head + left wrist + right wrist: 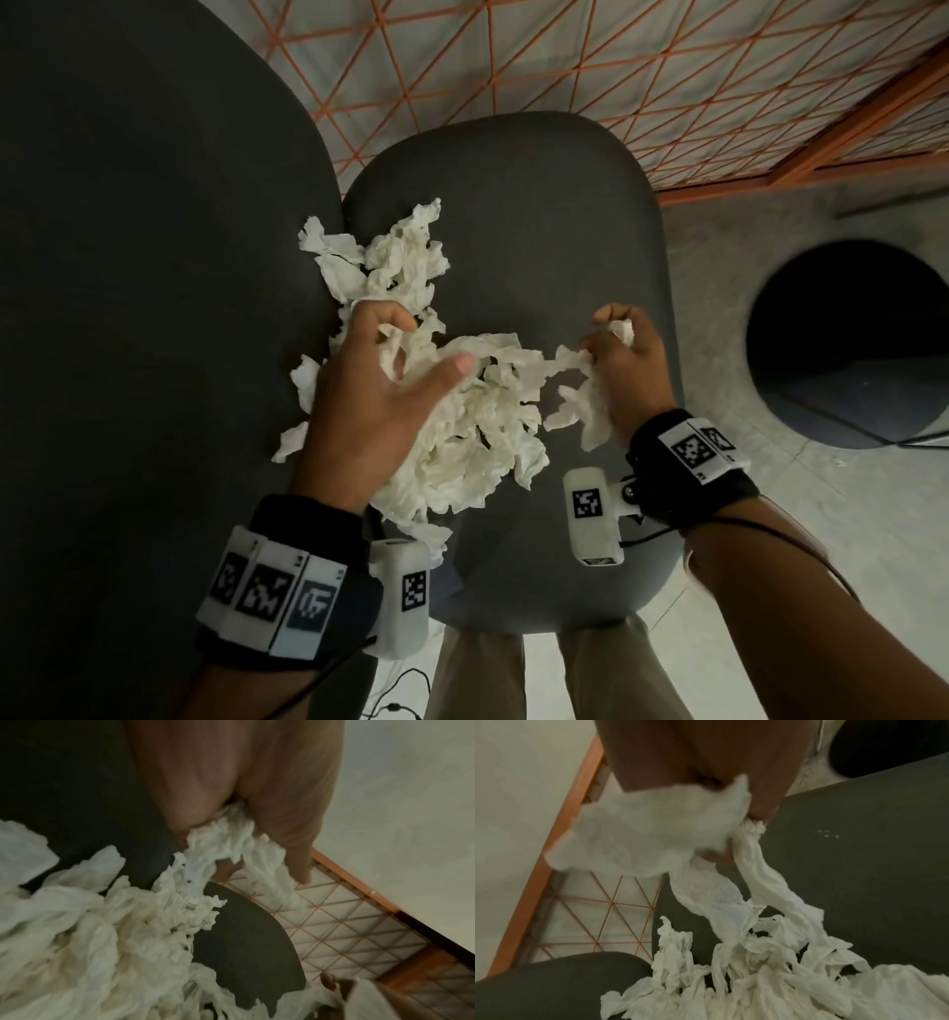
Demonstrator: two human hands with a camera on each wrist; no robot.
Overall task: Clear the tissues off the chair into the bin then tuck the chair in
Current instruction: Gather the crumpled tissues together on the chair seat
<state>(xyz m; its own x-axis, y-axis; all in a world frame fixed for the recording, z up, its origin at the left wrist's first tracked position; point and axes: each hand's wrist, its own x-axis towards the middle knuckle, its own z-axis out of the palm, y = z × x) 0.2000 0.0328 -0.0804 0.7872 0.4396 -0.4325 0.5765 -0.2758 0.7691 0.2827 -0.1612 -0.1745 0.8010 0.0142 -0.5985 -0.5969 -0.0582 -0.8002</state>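
— Wrist bands [272, 591] with black-and-white square codes sit closest to the head camera, one on each forearm. What do the hands have?

— Both are in the tissues [462, 421]. The left hand [375, 395] lies over the pile with its fingers curled into the crumpled paper and the thumb stretched across the top; the left wrist view shows a twisted strand [231, 843] bunched between the fingers. It has a hold on tissue.

— And the other?

— The right hand [626, 360] has its fingers closed round a wad [654, 833], with a long strand trailing from it back to the pile. So it grips tissue too.

— Where is the pile on the chair?

— The chair [539, 216] has a dark grey seat, and the tissues spread from its left edge toward the middle, reaching down near the front edge by the left wrist. A few pieces lap over the left edge onto the dark rounded surface [128, 308] touching the seat on that side. The back half of the seat on the right is bare.

— The bin?

— The bin [847, 349] is a round dark opening on the pale floor, off the seat's right edge, well apart from the pile. Behind the chair runs an orange wire grid [513, 61].
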